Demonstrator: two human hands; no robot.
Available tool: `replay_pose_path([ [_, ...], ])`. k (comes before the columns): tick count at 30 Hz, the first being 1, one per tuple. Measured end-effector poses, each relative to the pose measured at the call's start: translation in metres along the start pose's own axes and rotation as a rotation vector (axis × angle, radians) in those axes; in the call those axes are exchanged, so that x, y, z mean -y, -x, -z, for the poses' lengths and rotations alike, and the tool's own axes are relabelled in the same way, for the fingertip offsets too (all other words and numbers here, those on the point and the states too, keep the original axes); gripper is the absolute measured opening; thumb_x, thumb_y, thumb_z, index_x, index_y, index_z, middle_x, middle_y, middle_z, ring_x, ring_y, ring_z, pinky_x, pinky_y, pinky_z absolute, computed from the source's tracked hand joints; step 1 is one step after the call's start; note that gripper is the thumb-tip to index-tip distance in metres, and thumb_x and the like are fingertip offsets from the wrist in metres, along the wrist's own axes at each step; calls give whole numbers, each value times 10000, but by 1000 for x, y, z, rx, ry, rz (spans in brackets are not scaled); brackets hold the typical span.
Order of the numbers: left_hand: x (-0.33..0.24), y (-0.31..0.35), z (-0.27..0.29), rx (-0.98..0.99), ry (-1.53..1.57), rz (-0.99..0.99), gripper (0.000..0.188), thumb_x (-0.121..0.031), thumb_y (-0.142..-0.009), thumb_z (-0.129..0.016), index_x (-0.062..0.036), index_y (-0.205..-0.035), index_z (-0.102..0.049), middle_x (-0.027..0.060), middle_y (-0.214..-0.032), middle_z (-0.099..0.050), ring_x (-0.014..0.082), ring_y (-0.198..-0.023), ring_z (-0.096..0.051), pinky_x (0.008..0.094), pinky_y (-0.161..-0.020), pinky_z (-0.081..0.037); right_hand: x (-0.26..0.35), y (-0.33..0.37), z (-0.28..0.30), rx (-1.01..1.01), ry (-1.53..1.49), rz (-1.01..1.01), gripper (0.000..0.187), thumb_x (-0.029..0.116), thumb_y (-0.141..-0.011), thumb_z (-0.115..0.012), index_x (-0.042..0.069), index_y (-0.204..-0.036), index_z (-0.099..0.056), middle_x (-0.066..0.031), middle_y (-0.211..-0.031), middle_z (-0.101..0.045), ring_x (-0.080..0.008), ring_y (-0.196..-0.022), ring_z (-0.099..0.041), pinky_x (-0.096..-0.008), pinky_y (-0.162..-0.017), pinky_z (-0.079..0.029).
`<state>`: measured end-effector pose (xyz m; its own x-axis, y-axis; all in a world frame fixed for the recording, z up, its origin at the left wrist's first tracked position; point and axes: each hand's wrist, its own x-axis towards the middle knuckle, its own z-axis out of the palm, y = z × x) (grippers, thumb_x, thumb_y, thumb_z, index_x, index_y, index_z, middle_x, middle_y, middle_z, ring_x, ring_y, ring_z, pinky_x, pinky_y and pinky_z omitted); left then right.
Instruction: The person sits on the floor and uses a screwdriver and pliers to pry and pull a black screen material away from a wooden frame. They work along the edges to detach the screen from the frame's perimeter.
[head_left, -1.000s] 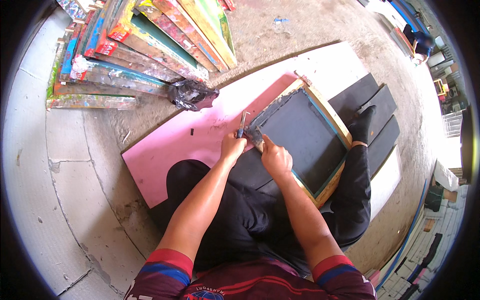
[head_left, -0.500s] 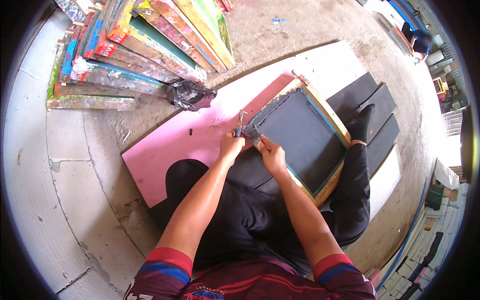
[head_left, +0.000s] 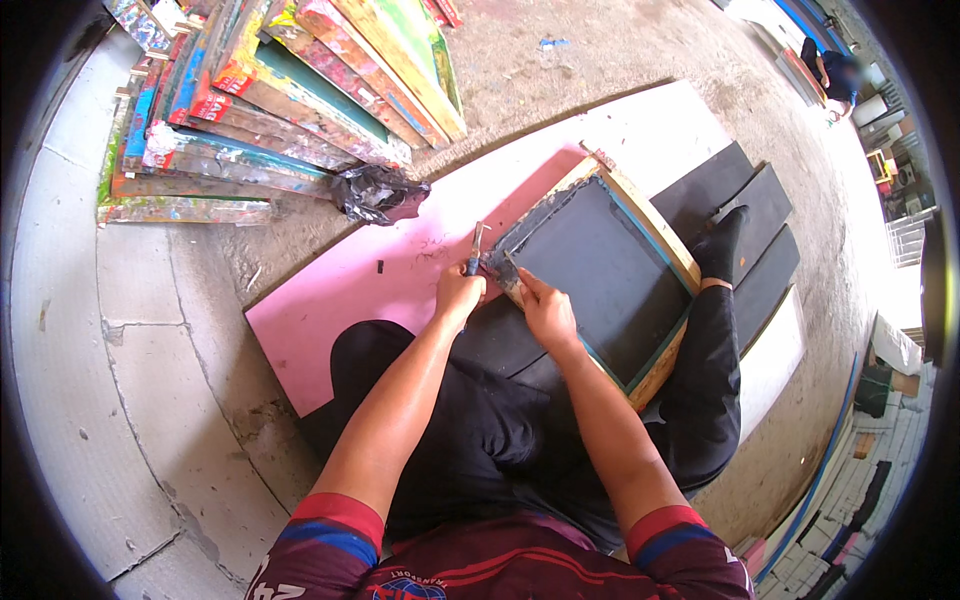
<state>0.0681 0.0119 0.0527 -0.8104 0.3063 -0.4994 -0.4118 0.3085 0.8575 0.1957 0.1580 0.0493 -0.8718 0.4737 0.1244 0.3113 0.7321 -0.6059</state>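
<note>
Left hand (head_left: 460, 294) grips a blue-handled tool (head_left: 475, 258); the right hand (head_left: 548, 312) pinches dark material (head_left: 509, 268) at a corner of the frame (head_left: 648, 212), over a pink board (head_left: 350, 290). White lettering marks the shirt (head_left: 500, 578), red printed labels (head_left: 236, 82) the stacked frames (head_left: 330, 119). Little differs from half a second ago.

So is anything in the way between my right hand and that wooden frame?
Nothing visible: your right hand is at the near left corner of the wooden frame. Your left hand holds a tool left of that corner, not between them.
</note>
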Motion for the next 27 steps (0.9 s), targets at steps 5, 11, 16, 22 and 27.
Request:
replay_pose_path([
  [5,-7,7,4,19,67,28,331,0,-700,-616,24,-1019,-698,66,-665,-627,170,-569,-619,326,-515,-483,6,-13,22,371,-864,-738,366,268,-1056,-597,171,-1400,-675,-115,-765,-703,-230,-533,-639,-361,-516,-511],
  [11,1,0,4,8,74,6,688,-12,-679,-616,-26,-1365,-666,45,-628,-587,152,-494,-547,313,-459,-401,7,-18,10,211,-724,-505,404,271,-1071,-582,206,-1469,-611,5,-673,-500,-101,-422,-354,-295,-393,-321],
  [16,7,-8,6,94,84,65,831,18,-680,-585,-39,-1508,-545,45,-626,-559,148,-486,-524,299,-460,-394,23,-29,42,438,-1057,-929,436,343,-1030,-604,138,-1411,-661,-74,-758,-638,-160,-598,-596,-375,-543,-504],
  [22,3,1,-1,22,171,27,685,16,-687,-577,8,-1368,-653,48,-645,-589,171,-520,-577,322,-482,-438,34,-25,47,77,-52,-301,379,270,-1025,-609,100,-1357,-676,-193,-887,-749,-326,-841,-745,-414,-749,-571],
  [27,1,0,-1,32,176,2,678,22,-688,-585,9,-1363,-654,47,-684,-599,172,-531,-591,328,-491,-452,14,-34,30,-1,-126,-156,345,200,-996,-639,84,-1316,-695,-228,-1124,-743,-399,-1073,-720,-430,-933,-563],
])
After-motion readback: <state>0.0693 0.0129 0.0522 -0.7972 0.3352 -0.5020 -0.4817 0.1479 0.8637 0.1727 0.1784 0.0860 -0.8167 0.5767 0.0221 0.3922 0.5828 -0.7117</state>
